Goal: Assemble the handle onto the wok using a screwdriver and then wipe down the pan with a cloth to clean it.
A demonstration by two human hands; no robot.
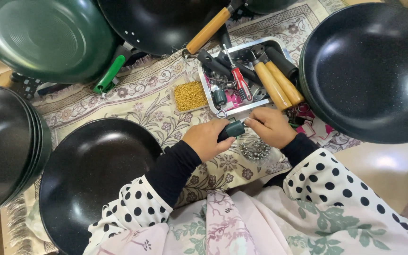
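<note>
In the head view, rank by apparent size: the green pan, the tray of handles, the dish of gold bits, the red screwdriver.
1. green pan
2. tray
3. Dish and screwdriver: look alike, unranked.

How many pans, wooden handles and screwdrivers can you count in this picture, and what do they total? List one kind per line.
Pans: 6, counting the stack at the left edge as one, with the green pan among them
Wooden handles: 3
Red-handled screwdriver: 1
Total: 10
</note>
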